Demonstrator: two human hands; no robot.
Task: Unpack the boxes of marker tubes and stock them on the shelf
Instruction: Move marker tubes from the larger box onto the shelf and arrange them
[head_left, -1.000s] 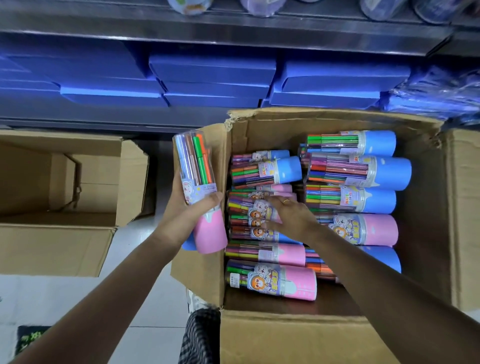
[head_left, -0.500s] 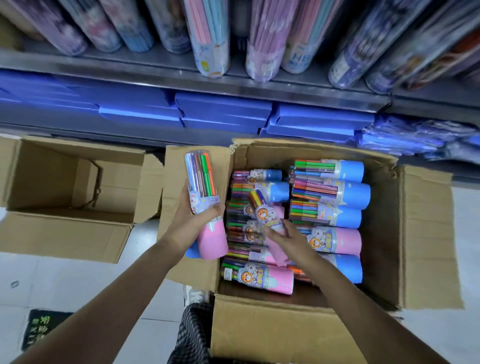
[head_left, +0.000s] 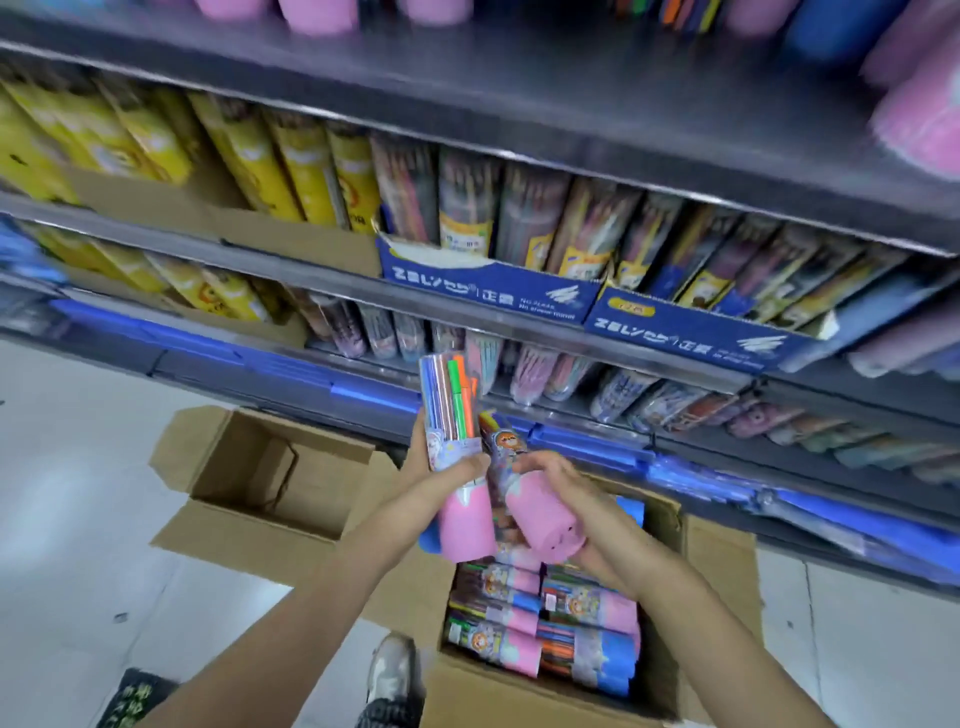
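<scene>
Lifted since half-second ago: both hands now raised above open carton (head_left: 670, 525), toward shelf (head_left: 519, 332). Left hand (head_left: 441, 473) clamped around pink-capped marker tube (head_left: 457, 467), upright. Right hand (head_left: 561, 499) clamped on second pink tube (head_left: 535, 514), tilted, touching first. More tubes (head_left: 545, 618) lying inside carton. Empty box (head_left: 260, 473) left of carton.

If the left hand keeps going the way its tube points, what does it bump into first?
Probably the grey metal shelf edge or the tubes racked just above it. The left hand aims its clear pink-capped marker tube up there, though depth is unclear.
</scene>
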